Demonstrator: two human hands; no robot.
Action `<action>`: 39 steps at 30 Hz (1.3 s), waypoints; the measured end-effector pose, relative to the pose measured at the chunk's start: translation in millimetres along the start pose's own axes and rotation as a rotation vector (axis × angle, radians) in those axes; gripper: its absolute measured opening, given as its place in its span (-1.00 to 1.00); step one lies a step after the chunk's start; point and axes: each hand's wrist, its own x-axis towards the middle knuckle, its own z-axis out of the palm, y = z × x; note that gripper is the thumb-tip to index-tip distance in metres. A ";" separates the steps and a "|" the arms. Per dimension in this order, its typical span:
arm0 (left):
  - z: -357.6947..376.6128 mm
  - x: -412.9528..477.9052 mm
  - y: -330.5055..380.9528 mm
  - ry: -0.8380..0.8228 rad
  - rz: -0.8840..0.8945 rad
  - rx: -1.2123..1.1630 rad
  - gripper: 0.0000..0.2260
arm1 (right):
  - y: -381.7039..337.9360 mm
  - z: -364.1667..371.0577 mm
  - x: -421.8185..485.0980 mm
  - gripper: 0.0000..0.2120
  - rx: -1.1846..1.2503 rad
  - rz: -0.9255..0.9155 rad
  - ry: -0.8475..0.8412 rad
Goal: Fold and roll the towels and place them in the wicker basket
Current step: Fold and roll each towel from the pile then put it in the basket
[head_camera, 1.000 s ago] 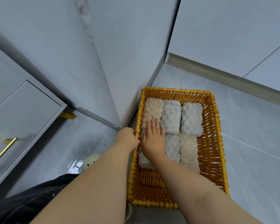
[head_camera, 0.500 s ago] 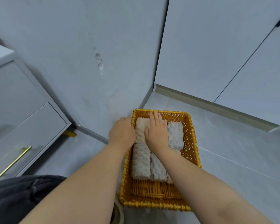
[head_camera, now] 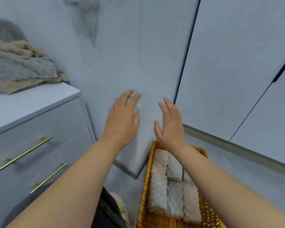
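Observation:
A yellow wicker basket (head_camera: 144, 191) stands on the floor at the lower right, against a wall corner. Several rolled towels (head_camera: 158, 186), beige and pale grey, lie side by side in it. My left hand (head_camera: 122, 117) is raised in the air in front of the wall, fingers straight and spread, holding nothing. My right hand (head_camera: 170, 125) hovers beside it above the basket's far end, also with straight fingers and empty. My right forearm hides part of the basket's right side.
A grey cabinet (head_camera: 39, 129) with gold drawer handles (head_camera: 25, 153) stands at the left. A heap of loose grey and beige towels (head_camera: 21, 66) lies on its top. Grey cupboard doors (head_camera: 229, 63) rise behind the basket. Dark clothing (head_camera: 105, 211) shows below.
Both hands have lifted off the towels and the basket rim and now hang free above. The view has tilted up, bringing the cabinet top and the towel heap into sight.

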 end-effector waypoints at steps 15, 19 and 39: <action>-165.6 -24.0 -126.3 0.183 -0.196 0.339 -0.51 | -180.5 75.9 128.8 -0.50 0.096 -0.268 -0.075; -190.6 -32.8 -169.0 0.221 -0.317 0.331 -0.47 | -228.5 107.6 146.7 -0.46 0.158 -0.244 -0.125; -203.9 -53.5 -316.8 -0.034 -0.750 0.310 -0.41 | -309.9 242.0 209.8 -0.76 0.248 0.094 -0.284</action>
